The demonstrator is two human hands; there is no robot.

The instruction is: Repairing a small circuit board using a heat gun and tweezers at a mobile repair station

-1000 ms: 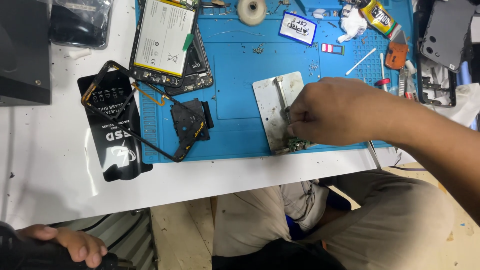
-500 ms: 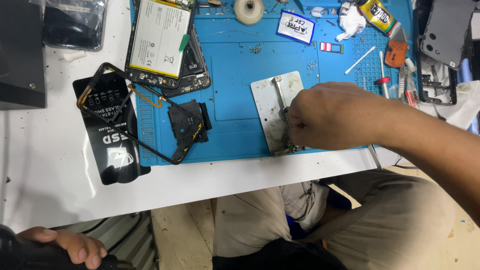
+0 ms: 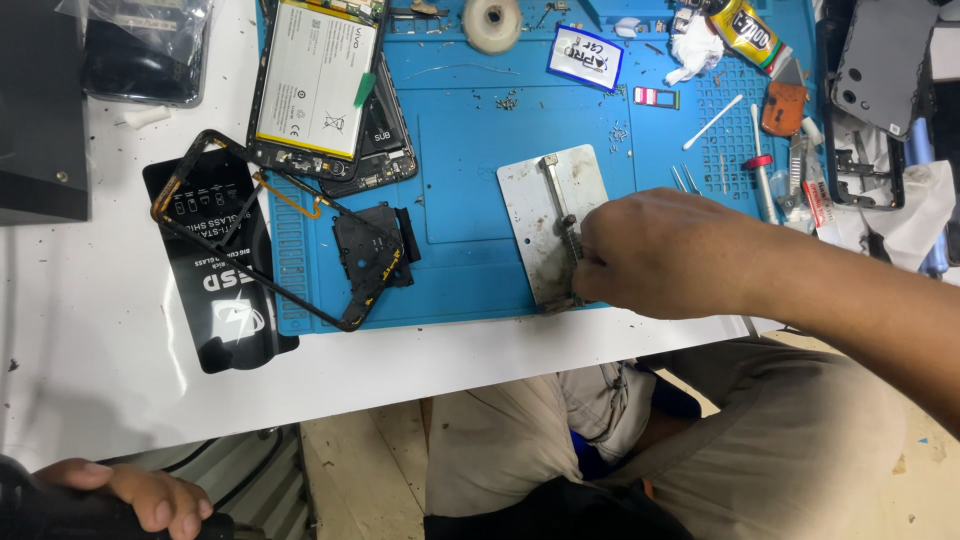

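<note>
My right hand point(image 3: 665, 255) rests fingers-down on a small metal holder plate point(image 3: 545, 215) that lies on the blue work mat point(image 3: 460, 180). Its fingertips are closed around the clamp rail at the plate's right edge; what they pinch is hidden. My left hand point(image 3: 140, 495) is low at the bottom left, below the table edge, curled over a black object point(image 3: 60, 510). An opened phone with a white battery point(image 3: 320, 85) lies at the mat's upper left. A black phone frame point(image 3: 270, 240) and a black inner cover point(image 3: 370, 245) lie left of the plate.
A black glossy package point(image 3: 225, 290) lies on the white table point(image 3: 100, 330). A tape roll point(image 3: 492, 22), glue tube point(image 3: 750, 30), tweezers point(image 3: 685, 178), swab and small screwdriver point(image 3: 762, 180) sit at the mat's top right. A grey phone back cover point(image 3: 885, 55) lies far right. A black box point(image 3: 40, 110) stands left.
My right hand stays on the metal plate, shifting slightly along its right edge. The left hand keeps its hold below the table.
</note>
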